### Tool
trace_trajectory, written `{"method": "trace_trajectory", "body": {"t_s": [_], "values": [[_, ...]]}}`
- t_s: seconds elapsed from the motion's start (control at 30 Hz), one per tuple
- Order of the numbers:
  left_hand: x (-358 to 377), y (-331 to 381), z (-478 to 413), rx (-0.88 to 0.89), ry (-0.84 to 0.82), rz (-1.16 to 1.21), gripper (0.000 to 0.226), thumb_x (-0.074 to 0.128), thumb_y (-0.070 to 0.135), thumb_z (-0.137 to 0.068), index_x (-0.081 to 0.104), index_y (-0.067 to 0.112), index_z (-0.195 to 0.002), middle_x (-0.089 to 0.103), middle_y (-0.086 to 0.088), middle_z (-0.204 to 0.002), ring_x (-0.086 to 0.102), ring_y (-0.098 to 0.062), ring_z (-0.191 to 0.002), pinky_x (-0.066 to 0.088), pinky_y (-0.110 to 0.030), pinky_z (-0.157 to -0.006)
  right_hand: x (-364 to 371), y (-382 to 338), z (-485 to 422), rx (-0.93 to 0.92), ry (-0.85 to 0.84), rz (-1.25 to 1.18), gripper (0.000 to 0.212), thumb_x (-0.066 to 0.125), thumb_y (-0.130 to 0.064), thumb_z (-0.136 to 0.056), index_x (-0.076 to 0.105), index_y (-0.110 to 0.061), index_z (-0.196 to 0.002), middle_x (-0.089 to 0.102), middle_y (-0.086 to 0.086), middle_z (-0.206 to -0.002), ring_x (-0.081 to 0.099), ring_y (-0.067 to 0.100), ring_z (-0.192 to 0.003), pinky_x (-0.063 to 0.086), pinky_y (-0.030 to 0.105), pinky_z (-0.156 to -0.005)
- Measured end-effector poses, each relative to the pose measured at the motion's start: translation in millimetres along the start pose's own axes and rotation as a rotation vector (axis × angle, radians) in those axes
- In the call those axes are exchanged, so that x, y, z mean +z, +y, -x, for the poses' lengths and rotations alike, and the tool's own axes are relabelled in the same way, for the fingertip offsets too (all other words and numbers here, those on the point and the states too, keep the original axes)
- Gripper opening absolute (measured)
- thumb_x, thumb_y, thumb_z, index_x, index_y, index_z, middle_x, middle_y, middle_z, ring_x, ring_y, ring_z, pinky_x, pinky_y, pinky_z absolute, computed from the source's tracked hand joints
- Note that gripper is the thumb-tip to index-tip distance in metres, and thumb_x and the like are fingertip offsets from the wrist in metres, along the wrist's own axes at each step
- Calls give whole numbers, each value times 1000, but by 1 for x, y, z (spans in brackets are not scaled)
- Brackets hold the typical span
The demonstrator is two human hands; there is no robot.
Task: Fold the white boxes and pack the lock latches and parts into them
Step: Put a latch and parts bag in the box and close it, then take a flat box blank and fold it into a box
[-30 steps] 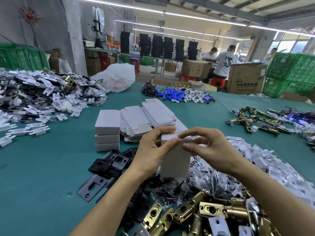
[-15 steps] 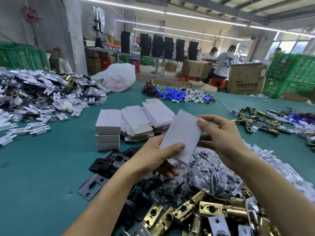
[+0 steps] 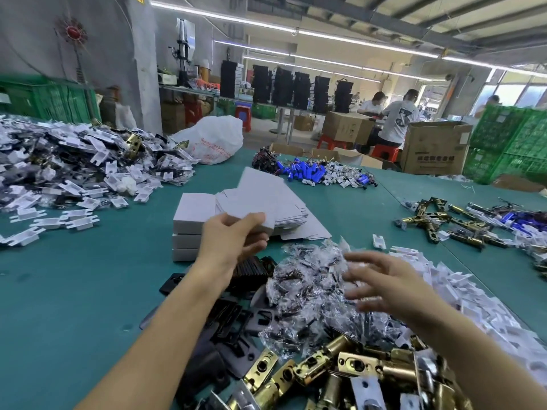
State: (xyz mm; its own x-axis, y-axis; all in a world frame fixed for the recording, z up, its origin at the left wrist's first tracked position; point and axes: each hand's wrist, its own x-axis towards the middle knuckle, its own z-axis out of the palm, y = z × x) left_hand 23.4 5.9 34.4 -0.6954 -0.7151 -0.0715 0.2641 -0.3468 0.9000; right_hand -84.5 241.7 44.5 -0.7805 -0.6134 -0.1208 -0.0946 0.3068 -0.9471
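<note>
My left hand [image 3: 233, 241] grips a closed white box [image 3: 260, 196] by its near end, held above the table over the stack of flat white box blanks [image 3: 296, 214]. Three folded white boxes [image 3: 192, 226] sit stacked just left of that hand. My right hand [image 3: 381, 279] hovers blurred, fingers spread and holding nothing, over a heap of small clear bags of screws [image 3: 310, 294]. Brass lock latches [image 3: 340, 371] lie piled at the near edge, with black strike plates [image 3: 231, 329] to their left under my left forearm.
White plastic parts [image 3: 461, 297] are heaped at the right, and more lie with bagged parts at the far left [image 3: 74, 167]. More brass latches [image 3: 444, 223] lie far right. Blue cylinders [image 3: 305, 171] and a white plastic sack [image 3: 213, 140] sit at the back. Bare green table [image 3: 74, 291] lies at left.
My right hand let go of the white box and dropped toward the screw bags. My left hand carried the box up and leftward, toward the stacked boxes.
</note>
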Motion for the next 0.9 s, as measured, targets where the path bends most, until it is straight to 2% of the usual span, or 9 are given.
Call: {"method": "trace_trajectory", "body": {"t_s": [0.1, 0.2, 0.3, 0.4, 0.53, 0.63, 0.77, 0.83, 0.9], "values": [[-9, 8, -11, 59, 108, -9, 15, 73, 9, -89, 61, 1, -85, 68, -7, -58, 64, -15, -48, 55, -23, -45, -3, 13, 9, 35, -57, 48, 22, 66, -22, -92, 67, -21, -114, 75, 5, -98, 72, 21, -75, 58, 32, -67], [-17, 19, -28, 115, 240, -59, 19, 74, 17, -89, 63, 1, -87, 65, -11, -67, 62, -17, -49, 55, -24, -45, -7, 17, 9, 26, -64, 38, 19, 65, -22, -92, 69, -23, -111, 75, 6, -99, 73, 20, -75, 56, 29, -65], [-28, 30, -44, 90, 322, -63, 19, 75, 15, -89, 63, 1, -92, 65, -13, -73, 63, -17, -50, 54, -24, -43, -9, 18, 11, 2, -79, 16, 16, 66, -20, -92, 71, -23, -107, 75, 6, -98, 73, 23, -77, 59, 32, -68], [-42, 30, -52, 34, 408, -89, 28, 77, 13, -86, 58, -2, -100, 67, -19, -81, 66, -20, -53, 56, -26, -42, -12, 19, 12, -21, -89, 20, 16, 67, -20, -92, 72, -25, -106, 76, 5, -96, 73, 25, -80, 59, 35, -71], [-50, 21, -53, 53, 463, -219, 38, 82, 19, -84, 61, -5, -104, 67, -21, -81, 67, -21, -48, 51, -25, -38, -14, 21, 14, -28, -94, 22, 16, 67, -21, -92, 71, -25, -107, 76, 3, -95, 73, 23, -80, 59, 35, -72], [-50, 18, -55, 49, 500, -145, 31, 75, 19, -89, 61, -6, -102, 66, -16, -77, 67, -19, -46, 51, -24, -38, -14, 24, 15, -38, -97, 29, 18, 66, -22, -92, 70, -25, -109, 76, 2, -97, 73, 23, -82, 59, 34, -74], [-45, 17, -56, 22, 544, -27, 29, 71, 19, -93, 61, -6, -104, 65, -15, -79, 69, -22, -56, 52, -24, -38, -15, 24, 16, -52, -108, 43, 17, 65, -22, -93, 69, -25, -110, 76, 0, -97, 73, 23, -83, 59, 32, -73], [-42, 18, -56, 26, 563, -38, 38, 73, 20, -92, 56, -7, -112, 67, -17, -83, 69, -21, -52, 52, -25, -38, -16, 23, 17, -53, -111, 42, 17, 65, -22, -93, 69, -25, -109, 76, 1, -96, 73, 23, -83, 60, 31, -72], [-42, 18, -55, 45, 588, -79, 49, 77, 22, -89, 42, 4, -118, 65, -18, -92, 65, -19, -47, 52, -27, -40, -17, 22, 18, -53, -111, 38, 17, 65, -21, -93, 69, -24, -109, 76, 1, -96, 73, 24, -84, 60, 31, -71]]}}
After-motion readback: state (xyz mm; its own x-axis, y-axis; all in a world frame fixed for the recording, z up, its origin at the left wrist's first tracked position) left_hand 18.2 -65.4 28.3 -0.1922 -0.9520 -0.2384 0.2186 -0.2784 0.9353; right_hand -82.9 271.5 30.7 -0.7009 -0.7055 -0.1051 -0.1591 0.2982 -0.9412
